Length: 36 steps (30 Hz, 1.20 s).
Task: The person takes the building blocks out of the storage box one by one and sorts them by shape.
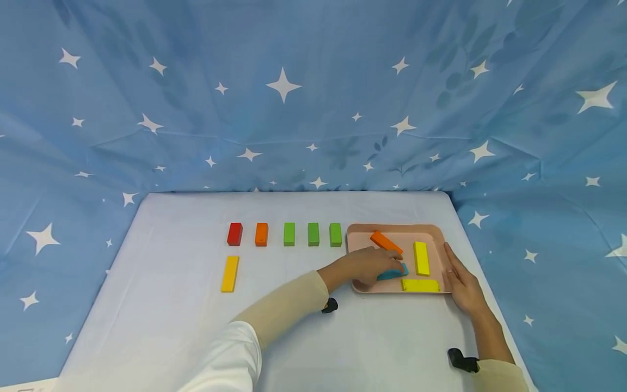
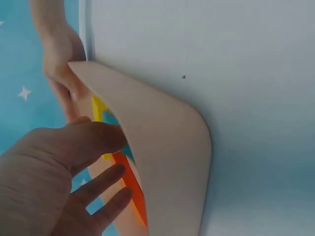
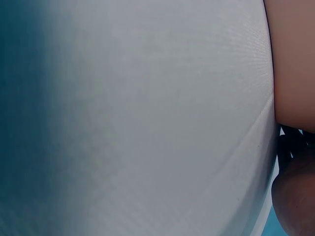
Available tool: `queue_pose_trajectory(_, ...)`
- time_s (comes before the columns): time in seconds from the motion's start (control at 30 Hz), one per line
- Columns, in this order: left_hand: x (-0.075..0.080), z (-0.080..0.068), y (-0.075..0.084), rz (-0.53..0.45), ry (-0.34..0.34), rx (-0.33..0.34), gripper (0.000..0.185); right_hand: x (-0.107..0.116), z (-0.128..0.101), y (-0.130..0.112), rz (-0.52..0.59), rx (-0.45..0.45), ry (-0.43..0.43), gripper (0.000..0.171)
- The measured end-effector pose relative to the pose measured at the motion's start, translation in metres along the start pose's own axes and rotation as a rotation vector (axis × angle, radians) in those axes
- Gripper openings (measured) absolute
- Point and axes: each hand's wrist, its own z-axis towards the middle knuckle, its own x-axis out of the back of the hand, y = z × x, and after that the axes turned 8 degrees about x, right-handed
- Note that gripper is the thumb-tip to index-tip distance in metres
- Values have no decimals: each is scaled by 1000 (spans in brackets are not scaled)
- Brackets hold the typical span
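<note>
Lower right of the head view: the left hand point(image 1: 369, 265) is curling its fingers over a blue rectangular wooden block point(image 1: 393, 271) lying lengthwise left-to-right inside a shallow pink plastic tray point(image 1: 392, 230). The right hand point(image 1: 460, 280), fingers straight, is resting along the tray's right rim.

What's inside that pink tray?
The tray holds an orange block, two yellow blocks and a blue block, partly covered by the left hand.
</note>
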Motion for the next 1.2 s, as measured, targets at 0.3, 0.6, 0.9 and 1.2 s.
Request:
queue_pose_trajectory(0.3, -5, 9, 10, 104, -5, -10, 78, 1, -1, -2, 10, -1, 5, 56)
queue_pose_trajectory(0.6, -5, 14, 11, 108, -38, 12, 78, 0, 0, -2, 9, -21, -1, 56)
queue_pose_trajectory(0.9, -5, 15, 9, 118, 3, -22, 76, 0, -2, -3, 13, -36, -4, 56)
queue_pose_trajectory(1.2, -3, 6, -2, -109, 52, 8, 79, 0, -1, -1, 11, -32, -7, 55)
